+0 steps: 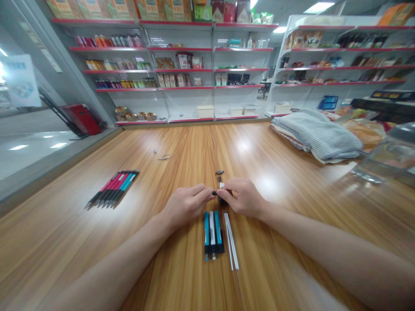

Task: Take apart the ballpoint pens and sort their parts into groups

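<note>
A wooden table (pixel 279 268) fills the near scene, with stocked shelves (pixel 184 101) on the far side. A folded cloth pile (pixel 320 134) lies at the far right, a clear container (pixel 385 153) nearer beside it. The left hand (pixel 188 202) and right hand (pixel 244 196) meet at the middle of the table, their fingertips pinched on a small black piece (pixel 214 193) between them. Red and blue pens (pixel 114 188) lie side by side well to the left. Just near of the hands lie three pen barrels (pixel 212 229), two blue and one white; right beside them are thin white sticks (pixel 232 240). A thin loop (pixel 164 158) lies far left of the hands, near a tiny shiny bit (pixel 154 151). Small dark parts (pixel 219 172) sit just beyond the fingers.
</note>
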`<state>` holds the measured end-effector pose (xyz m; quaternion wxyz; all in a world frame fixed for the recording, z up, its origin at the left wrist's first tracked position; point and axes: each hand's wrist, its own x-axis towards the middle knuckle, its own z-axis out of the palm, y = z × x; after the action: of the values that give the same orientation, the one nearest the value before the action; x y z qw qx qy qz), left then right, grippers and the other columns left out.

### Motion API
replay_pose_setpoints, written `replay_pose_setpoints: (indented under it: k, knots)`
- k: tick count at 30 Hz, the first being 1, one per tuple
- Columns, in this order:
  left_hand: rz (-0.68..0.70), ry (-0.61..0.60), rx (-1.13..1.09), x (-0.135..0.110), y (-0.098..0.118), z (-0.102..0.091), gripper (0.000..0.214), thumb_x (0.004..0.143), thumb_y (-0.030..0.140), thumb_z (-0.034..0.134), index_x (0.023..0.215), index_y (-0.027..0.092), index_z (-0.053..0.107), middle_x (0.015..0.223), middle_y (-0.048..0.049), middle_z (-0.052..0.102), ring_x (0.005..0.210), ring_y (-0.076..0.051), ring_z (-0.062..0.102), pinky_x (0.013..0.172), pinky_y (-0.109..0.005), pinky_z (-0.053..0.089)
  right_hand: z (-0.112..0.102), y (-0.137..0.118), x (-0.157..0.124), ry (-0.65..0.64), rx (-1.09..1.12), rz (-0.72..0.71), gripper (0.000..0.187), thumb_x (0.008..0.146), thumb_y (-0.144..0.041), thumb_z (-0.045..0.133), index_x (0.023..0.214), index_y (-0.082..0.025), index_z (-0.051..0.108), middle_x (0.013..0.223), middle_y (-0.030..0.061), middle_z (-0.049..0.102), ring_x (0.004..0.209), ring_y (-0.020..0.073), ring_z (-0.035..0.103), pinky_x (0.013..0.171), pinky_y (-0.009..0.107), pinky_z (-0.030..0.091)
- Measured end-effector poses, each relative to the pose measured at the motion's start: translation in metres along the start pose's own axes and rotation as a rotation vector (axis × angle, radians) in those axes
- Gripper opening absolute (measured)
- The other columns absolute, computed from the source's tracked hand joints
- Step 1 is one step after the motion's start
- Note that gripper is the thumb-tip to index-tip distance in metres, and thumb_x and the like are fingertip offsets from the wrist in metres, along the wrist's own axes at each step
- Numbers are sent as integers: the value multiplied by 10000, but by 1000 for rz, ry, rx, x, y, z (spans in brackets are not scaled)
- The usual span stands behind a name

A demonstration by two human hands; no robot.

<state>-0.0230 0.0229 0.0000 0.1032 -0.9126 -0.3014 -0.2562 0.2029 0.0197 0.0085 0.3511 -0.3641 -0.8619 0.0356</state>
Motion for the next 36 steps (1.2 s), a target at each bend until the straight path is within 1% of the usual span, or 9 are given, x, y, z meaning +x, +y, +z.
replay_pose_setpoints:
  k: [3,6,9,16,20,27,31,34,36]
  knots:
    - [1,-24,-6,-2,1,0,186,936,264,475,1053,193,601,775,-13,587,664,-100,545,582,-205,416,-1,0,-1,-72,94,76,448,966,-383,429,631,-149,613,536,-5,531,521,99,465,530,243,289]
    - [3,-15,-24,-2,1,1,197,932,249,484,1090,190,586,789,-18,597,677,-104,557,592,-209,427,-1,-1,-1,-72,122,76,435,961,-359,439,623,-153,617,544,-4,547,516,95,469,527,241,284]
    - [-1,0,-39,-1,0,3,194,933,244,481,1086,184,585,789,-22,598,676,-104,560,597,-211,436,-2,0,0,-26,95,34,384,951,-332,463,638,-156,600,589,9,558,566,106,487,558,247,308]
    - [-18,14,-65,2,0,1,163,939,252,465,982,169,598,758,-23,569,667,-102,537,599,-207,438,-4,-1,2,56,-68,-149,325,953,-307,466,676,-163,556,649,27,527,638,139,462,611,284,320]
    - [-45,29,-86,3,4,1,188,949,252,430,883,163,581,718,-14,534,623,-94,492,565,-202,406,-6,-6,3,72,-119,-151,297,962,-282,451,708,-166,551,675,38,525,671,154,464,634,290,339]
    - [-49,37,-138,5,4,3,180,946,229,431,837,159,556,705,-7,519,621,-97,474,564,-216,382,-5,-5,2,67,-129,-177,234,957,-252,454,783,-159,579,736,57,556,732,171,474,684,300,371]
    - [-6,48,-11,4,3,-2,139,935,255,473,935,183,591,729,-2,559,644,-99,520,576,-218,392,-7,-8,1,53,-122,-127,230,939,-291,481,770,-166,574,738,51,565,729,166,478,656,294,353]
    - [77,78,57,4,3,-6,157,929,251,493,1046,205,586,795,-8,610,716,-107,572,634,-222,415,-8,-10,0,-24,-130,-80,242,926,-302,480,739,-169,557,721,40,561,711,157,476,635,288,330]
    - [104,87,77,3,3,-7,174,928,251,495,1074,204,578,804,-9,618,725,-108,580,643,-223,414,-8,-11,-1,-66,-137,-73,263,935,-293,457,720,-170,544,703,34,559,696,153,469,628,289,318]
